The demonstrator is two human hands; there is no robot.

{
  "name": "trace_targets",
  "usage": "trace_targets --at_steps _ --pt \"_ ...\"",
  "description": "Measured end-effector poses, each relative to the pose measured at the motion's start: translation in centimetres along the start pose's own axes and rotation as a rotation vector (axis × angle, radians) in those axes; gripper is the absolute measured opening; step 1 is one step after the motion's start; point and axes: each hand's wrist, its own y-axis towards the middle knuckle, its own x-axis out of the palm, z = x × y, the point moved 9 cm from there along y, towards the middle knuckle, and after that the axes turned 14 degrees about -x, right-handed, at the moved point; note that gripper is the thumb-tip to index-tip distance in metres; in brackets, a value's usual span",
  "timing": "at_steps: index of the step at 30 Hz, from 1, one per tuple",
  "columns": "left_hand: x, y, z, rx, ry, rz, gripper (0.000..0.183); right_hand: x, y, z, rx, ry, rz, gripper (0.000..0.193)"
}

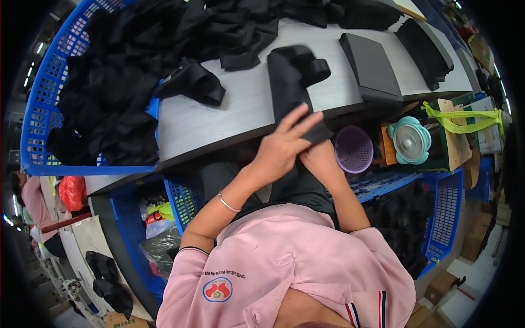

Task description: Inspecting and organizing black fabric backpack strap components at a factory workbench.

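A strip of black fabric [284, 90] lies over the front edge of the grey-white table, its far end curled into a loop. My left hand [280, 152] rests against the near part of the strip, with the first two fingers stretched out and apart. Close beside it on the right, my right hand [320, 158] is closed on the strip's near end, its fingertips partly hidden by the cloth. Both hands are in front of my lap, just off the table edge.
A blue basket [33, 123] heaped with black fabric pieces [109, 98] stands at the left. Dark stacks of flat pieces [372, 68] lie on the right of the table [219, 123]. Below are a purple bin [354, 150], a turquoise fan [410, 140] and more blue baskets [445, 213].
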Motion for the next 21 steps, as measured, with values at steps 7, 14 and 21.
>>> trace_targets --at_steps 7,14,21 --pt "0.4 -2.5 1.3 0.074 -0.103 -0.122 0.040 4.6 -1.4 2.0 0.143 0.132 -0.240 0.038" --pt "-4.1 -5.9 -0.8 -0.113 -0.203 0.238 0.067 4.1 0.0 6.0 0.568 1.248 0.352 0.047" --pt "-4.1 -6.2 -1.4 -0.307 -0.195 0.407 0.085 2.9 1.7 4.0 0.555 1.451 0.494 0.049"
